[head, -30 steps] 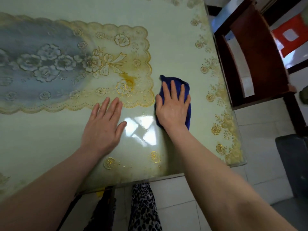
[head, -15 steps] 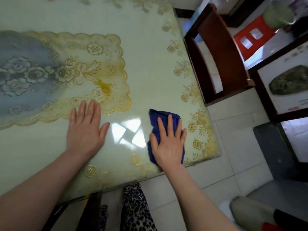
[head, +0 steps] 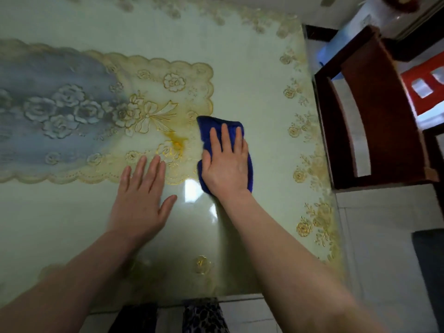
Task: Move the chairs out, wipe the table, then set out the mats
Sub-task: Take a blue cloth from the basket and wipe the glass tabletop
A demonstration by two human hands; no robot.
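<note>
The wiping step is in hand, judging by how things lie: the right hand (head: pixel 225 164) presses flat on a folded blue cloth (head: pixel 222 126), fingers straight and close together, palm bearing down with nothing gripped. The cloth lies on the glossy table (head: pixel 252 75) just right of the scalloped edge of the lace-patterned mat (head: pixel 72 111), which lies in the table's middle (whether over or under the shiny surface cannot be told). A yellow stain (head: pixel 177 140) marks the mat's near right corner, just left of the cloth. The left hand (head: pixel 141 200) rests flat on the table near the mat's near edge, fingers spread and straight, apparently as a brace. A dark wooden chair (head: pixel 374 111) stands apart from the table's right edge, so the chairs look already moved out. The next move likely calls for sweeping the cloth over the near right corner and the bare strip along the right edge, keeping even pressure.
</note>
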